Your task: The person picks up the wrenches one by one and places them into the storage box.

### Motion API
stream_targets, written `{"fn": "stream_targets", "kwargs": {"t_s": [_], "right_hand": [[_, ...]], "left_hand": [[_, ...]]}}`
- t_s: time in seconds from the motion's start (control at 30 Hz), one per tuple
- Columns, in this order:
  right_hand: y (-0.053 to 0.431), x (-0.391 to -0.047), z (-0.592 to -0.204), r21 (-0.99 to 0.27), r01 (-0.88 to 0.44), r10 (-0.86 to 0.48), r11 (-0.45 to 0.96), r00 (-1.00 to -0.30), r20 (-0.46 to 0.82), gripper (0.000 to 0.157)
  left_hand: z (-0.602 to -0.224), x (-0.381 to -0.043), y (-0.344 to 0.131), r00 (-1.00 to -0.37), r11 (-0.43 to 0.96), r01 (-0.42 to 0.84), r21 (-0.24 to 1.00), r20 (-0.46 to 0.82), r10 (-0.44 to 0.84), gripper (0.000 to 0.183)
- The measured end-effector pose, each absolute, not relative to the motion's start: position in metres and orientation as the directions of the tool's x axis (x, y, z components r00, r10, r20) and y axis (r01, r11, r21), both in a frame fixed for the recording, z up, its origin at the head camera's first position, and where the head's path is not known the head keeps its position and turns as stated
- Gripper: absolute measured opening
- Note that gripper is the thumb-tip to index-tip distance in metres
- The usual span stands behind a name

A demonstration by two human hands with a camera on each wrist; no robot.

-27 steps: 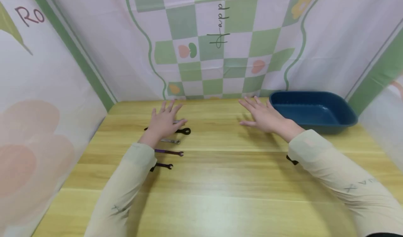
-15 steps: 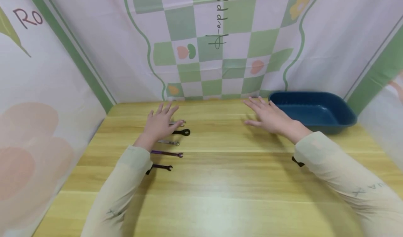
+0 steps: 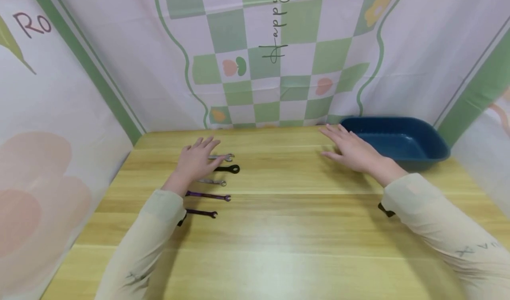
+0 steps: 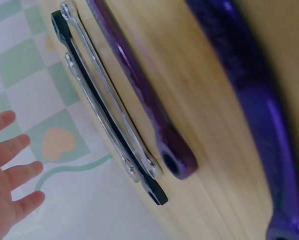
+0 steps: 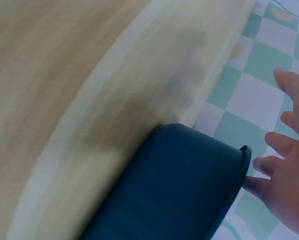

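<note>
My left hand (image 3: 196, 161) hovers with its fingers spread over a row of several wrenches on the left of the table, holding nothing. Farthest back lies a silver wrench (image 3: 229, 157), then a black wrench (image 3: 231, 169) with a ring end, then a smaller silver wrench (image 3: 218, 183). Nearer are a purple wrench (image 3: 209, 196) and a dark wrench (image 3: 203, 212), which looks shiny violet in the left wrist view. My hand and sleeve hide their left ends in the head view. My right hand (image 3: 354, 153), fingers extended, is in the air beside the blue basin (image 3: 422, 161), holding nothing.
The wooden table (image 3: 279, 229) runs back to a checked green and white curtain (image 3: 275, 65). More printed fabric (image 3: 52, 114) closes off the left side. The basin stands at the back right corner, near the right-hand curtain.
My left hand has drawn left and slightly toward me, uncovering more of the wrenches. My right hand has shifted right, toward the basin. The wrenches and basin stay in place.
</note>
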State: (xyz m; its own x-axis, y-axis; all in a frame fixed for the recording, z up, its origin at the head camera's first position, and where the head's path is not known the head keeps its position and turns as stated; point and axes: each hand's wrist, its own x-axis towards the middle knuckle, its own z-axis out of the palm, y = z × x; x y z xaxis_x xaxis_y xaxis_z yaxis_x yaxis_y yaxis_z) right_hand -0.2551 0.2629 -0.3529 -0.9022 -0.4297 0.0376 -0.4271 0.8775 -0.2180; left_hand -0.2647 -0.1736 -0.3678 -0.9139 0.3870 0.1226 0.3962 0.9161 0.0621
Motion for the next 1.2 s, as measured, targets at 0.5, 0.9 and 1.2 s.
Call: {"fn": "stream_targets", "kwargs": {"t_s": [0.5, 0.9, 1.2], "right_hand": [[0.281, -0.251, -0.368, -0.176, -0.404, -0.401, 0.898, -0.915, 0.049, 0.071], [0.285, -0.25, -0.375, -0.154, -0.417, -0.415, 0.896, -0.909, 0.048, 0.071], [0.28, -0.247, -0.375, -0.164, -0.425, -0.425, 0.89, -0.904, 0.038, 0.069]], "left_hand": [[-0.372, -0.258, -0.186, -0.888, 0.894, 0.443, 0.071, 0.171, 0.427, 0.057], [-0.363, -0.257, -0.202, -0.9, 0.899, 0.422, 0.115, 0.167, 0.402, 0.056], [-0.364, -0.257, -0.202, -0.906, 0.903, 0.418, 0.1, 0.116, 0.407, 0.057]]}}
